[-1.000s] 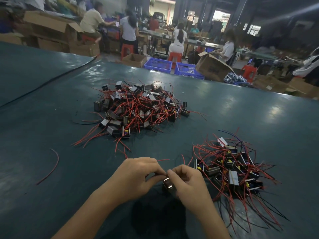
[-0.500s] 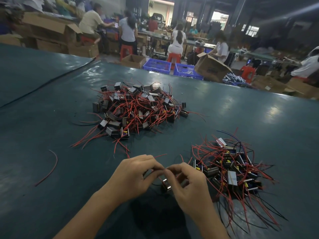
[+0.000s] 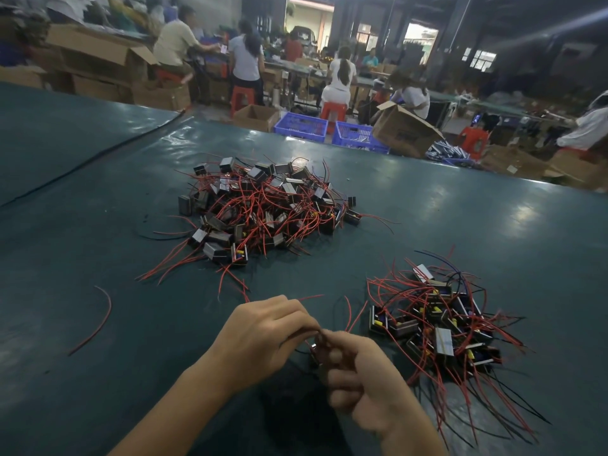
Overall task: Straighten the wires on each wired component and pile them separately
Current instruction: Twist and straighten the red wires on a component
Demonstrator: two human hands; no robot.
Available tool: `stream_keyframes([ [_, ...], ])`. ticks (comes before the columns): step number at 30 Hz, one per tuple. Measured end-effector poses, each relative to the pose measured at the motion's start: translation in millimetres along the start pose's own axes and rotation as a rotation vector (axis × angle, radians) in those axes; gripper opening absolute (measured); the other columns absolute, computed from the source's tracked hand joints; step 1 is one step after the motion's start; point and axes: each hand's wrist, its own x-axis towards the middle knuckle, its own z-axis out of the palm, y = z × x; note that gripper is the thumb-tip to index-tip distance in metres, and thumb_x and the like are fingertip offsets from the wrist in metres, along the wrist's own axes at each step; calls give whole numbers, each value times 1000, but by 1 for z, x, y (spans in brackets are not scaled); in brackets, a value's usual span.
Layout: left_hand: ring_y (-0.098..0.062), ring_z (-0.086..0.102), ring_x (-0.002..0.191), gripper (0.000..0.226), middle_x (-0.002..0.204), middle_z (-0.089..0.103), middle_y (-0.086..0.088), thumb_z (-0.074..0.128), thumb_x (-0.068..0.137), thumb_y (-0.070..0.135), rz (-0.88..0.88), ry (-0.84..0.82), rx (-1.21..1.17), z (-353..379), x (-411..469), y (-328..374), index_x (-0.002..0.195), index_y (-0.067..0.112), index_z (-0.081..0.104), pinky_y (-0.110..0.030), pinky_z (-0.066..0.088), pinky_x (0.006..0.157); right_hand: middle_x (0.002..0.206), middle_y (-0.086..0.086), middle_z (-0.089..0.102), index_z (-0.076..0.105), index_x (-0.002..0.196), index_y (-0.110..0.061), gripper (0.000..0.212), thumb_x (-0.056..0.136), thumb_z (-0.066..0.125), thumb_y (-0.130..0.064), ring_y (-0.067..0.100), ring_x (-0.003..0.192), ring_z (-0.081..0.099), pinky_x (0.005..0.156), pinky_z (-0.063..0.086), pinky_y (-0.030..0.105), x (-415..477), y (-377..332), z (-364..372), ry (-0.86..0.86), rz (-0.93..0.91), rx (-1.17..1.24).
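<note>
Pinches a red wire (image 3: 311, 296) with fingertips of curled left hand (image 3: 263, 337). Grips a small component (image 3: 315, 352), mostly hidden, in curled right hand (image 3: 365, 383), fingertips touching the left's. Holds both low over the green table (image 3: 98, 390), big tangled pile (image 3: 263, 205) beyond, smaller pile (image 3: 437, 327) near right.

Not much of the person on show tbh. The left hand (image 3: 263, 337) is bare and comes out sharp, knuckles and all; the right hand (image 3: 365, 380) is bare too but pretty blurry. The left forearm (image 3: 171, 413) and right forearm (image 3: 416, 436) are uncovered right to the frame edge.
</note>
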Motion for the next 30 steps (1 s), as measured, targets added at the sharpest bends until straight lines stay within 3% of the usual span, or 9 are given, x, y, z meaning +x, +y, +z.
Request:
stream_keyframes([
  [4, -14, 62, 73, 13, 86, 68, 7, 62, 93, 23, -55, 65, -44, -1, 1, -1, 90, 14, 72, -31, 52, 61, 50, -7, 38, 60, 65, -18, 15, 77, 64, -23, 3, 30, 30, 29, 18, 10, -1, 4, 6, -111, -66, 152],
  [8, -12, 62, 71, 13, 81, 67, 9, 65, 89, 26, -216, 53, -243, -6, 0, -3, 89, 16, 73, -34, 51, 61, 63, -5, 62, 68, 70, -21, 17, 85, 73, -13, 6, 50, 53, 47, 40, 19, 7, 13, -4, 242, -896, -654],
  [10, -14, 61, 67, 9, 77, 66, 10, 68, 86, 23, -290, 31, -359, -6, 0, -3, 87, 16, 74, -37, 49, 60, 75, -11, 64, 69, 79, -26, 9, 84, 74, -20, 8, 60, 60, 53, 42, 14, 10, 12, -15, 236, -1171, -916],
  [17, -18, 60, 63, 13, 74, 67, 10, 67, 85, 30, -358, -44, -442, -10, -1, -1, 87, 19, 74, -40, 48, 58, 81, -14, 56, 69, 80, -16, 20, 92, 64, -32, 2, 61, 52, 51, 43, 20, 14, 11, -22, 294, -1433, -1123],
  [21, -5, 58, 68, 11, 77, 66, 13, 66, 89, 28, -153, -64, -180, -12, 0, 1, 86, 20, 73, -29, 50, 60, 65, -12, 52, 59, 67, -13, 26, 91, 64, -23, 6, 51, 47, 46, 38, 22, 12, 18, -12, 439, -1274, -1125],
  [23, -11, 58, 66, 15, 79, 67, 9, 63, 91, 27, -48, -48, -38, -10, 2, 1, 85, 17, 73, -29, 51, 57, 52, -7, 50, 57, 60, -10, 32, 91, 65, -11, 3, 41, 41, 40, 32, 18, 11, 19, 1, 438, -893, -698],
  [25, -15, 59, 65, 16, 81, 68, 8, 62, 92, 25, 15, -1, 23, -7, 3, 1, 85, 15, 73, -29, 51, 56, 48, -3, 44, 54, 61, -12, 30, 90, 61, -10, 4, 31, 29, 30, 20, 14, 7, 15, 7, 282, -414, -157],
  [27, -15, 59, 66, 14, 82, 68, 7, 64, 92, 24, 17, 32, 18, -5, 3, 3, 86, 14, 73, -28, 50, 57, 52, -4, 47, 57, 64, -14, 19, 81, 63, -19, 1, 28, 25, 27, 15, 8, 3, 10, 9, 87, -136, 173],
  [30, -14, 60, 66, 8, 78, 67, 7, 69, 88, 19, -140, 75, -159, -5, 2, 2, 86, 12, 73, -27, 49, 59, 58, -2, 57, 67, 58, -16, 24, 79, 66, -28, 4, 32, 35, 29, 20, 11, 4, 11, 10, 74, -237, 149],
])
